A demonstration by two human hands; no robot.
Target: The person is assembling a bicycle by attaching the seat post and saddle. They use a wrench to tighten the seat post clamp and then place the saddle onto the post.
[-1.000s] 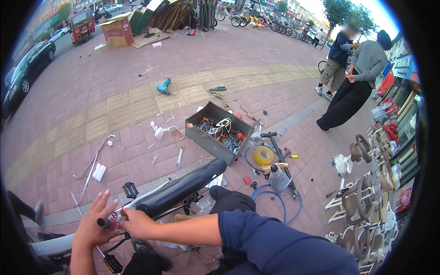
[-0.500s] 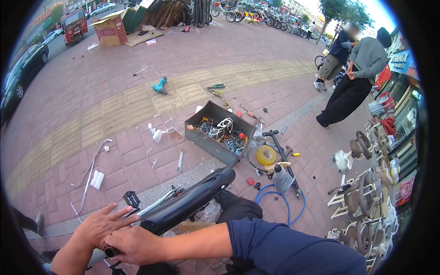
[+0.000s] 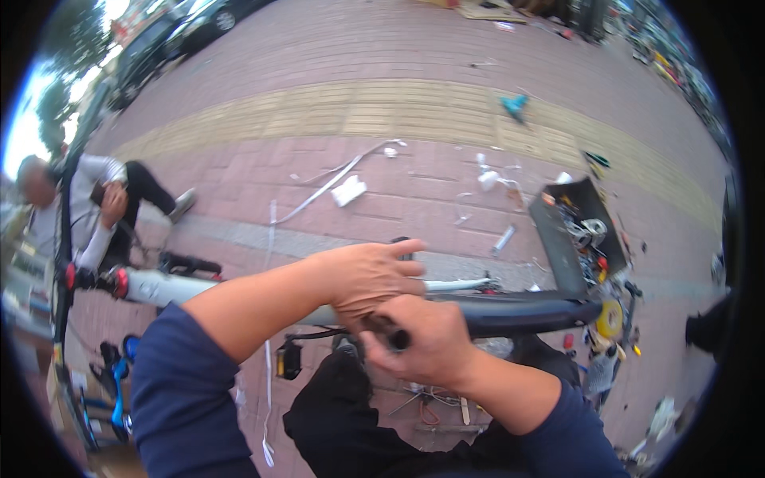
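Observation:
A bicycle with a pale grey frame tube point(image 3: 163, 288) stretches sideways in front of me. My right hand point(image 3: 434, 338) is wrapped round a short black tube point(image 3: 390, 331), whose hollow end points up between thumb and fingers. Just left of it, my left hand point(image 3: 360, 279) lies across the frame, fingers stretched out to the right and nearly touching the right hand. A long black mudguard point(image 3: 526, 313) runs right from under my hands. Below the frame sits a black pedal point(image 3: 288, 360). The palm side of my left hand is hidden.
A metal toolbox point(image 3: 556, 239) full of loose parts stands at the right, near a wrench point(image 3: 504, 240), a yellow tape roll point(image 3: 610, 319) and a teal drill point(image 3: 515, 106). White strapping point(image 3: 327, 190) crosses the paving. A person point(image 3: 96, 199) sits beyond the bicycle's front end at left.
My view has swung left, bringing the bicycle's front and the seated person into sight. The toolbox now appears farther right. My right hand still grips the black tube, with the left beside it.

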